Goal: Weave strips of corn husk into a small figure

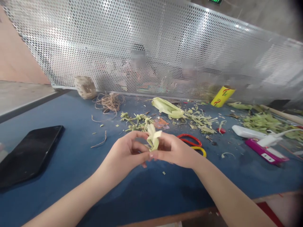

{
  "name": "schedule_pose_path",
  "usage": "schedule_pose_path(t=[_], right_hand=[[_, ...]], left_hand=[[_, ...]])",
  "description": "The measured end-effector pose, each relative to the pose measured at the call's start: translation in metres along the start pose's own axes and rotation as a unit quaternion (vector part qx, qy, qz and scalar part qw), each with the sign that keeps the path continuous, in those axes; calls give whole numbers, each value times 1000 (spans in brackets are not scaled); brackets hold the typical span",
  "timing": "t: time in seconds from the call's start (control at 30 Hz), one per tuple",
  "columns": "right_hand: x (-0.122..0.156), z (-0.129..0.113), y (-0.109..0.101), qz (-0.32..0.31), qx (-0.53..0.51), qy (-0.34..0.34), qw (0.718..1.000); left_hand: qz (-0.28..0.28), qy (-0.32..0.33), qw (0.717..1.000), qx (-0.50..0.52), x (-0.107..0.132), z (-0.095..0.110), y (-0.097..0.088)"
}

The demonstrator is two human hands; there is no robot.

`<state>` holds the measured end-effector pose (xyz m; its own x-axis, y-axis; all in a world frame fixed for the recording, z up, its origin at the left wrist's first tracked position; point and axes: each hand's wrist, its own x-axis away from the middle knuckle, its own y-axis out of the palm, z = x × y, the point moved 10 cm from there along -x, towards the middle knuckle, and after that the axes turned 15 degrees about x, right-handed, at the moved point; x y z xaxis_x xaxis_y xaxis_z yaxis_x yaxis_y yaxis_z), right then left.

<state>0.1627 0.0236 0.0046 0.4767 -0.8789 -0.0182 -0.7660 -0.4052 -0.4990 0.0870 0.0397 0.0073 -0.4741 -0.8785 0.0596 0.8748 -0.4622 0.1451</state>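
Both my hands meet above the blue table (71, 157), pinching a small folded piece of pale green leaf strip (153, 137). My left hand (129, 149) is closed on its lower left side, fingertips pressed together. On the right, my right hand (175, 149) is closed around the piece, which sticks up between the two hands. Just behind my right hand lie red and yellow handled scissors (193, 143), partly hidden.
A black phone (28, 154) lies at left. Leaf scraps (199, 119), a folded leaf bundle (167, 108), loose twine (109, 102) and a woven lump (85, 87) sit farther back. A yellow roll (222, 96), a white device (248, 131) and a magenta device (266, 152) lie at right. A perforated metal screen (151, 47) stands behind, with people beyond it.
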Motion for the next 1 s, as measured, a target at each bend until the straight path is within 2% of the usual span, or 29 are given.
schedule_pose_path(t=[0.1,0.3,0.43,0.53,0.7,0.77,0.87,1.0], right_hand=[[-1,4,1,1,4,17,1000],[-3,0,-9,35,-17,34,999],[-4,3,-15,62,-31,42,997],[-4,17,-25,104,-89,68,988],[-2,25,-50,200,-205,41,957],[-3,25,-48,188,-222,42,956],[-6,20,-34,133,-230,40,963],[-5,13,-29,120,-165,27,979]], left_hand=[[8,17,1000,-15,0,-2,-3],[39,38,990,-132,0,-1,-9],[43,49,989,-130,1,4,-8],[43,44,991,-117,1,6,-8],[36,56,988,-137,1,9,-7],[25,54,987,-152,2,8,-4],[9,39,984,-172,4,3,-1],[-6,22,985,-170,8,3,2]])
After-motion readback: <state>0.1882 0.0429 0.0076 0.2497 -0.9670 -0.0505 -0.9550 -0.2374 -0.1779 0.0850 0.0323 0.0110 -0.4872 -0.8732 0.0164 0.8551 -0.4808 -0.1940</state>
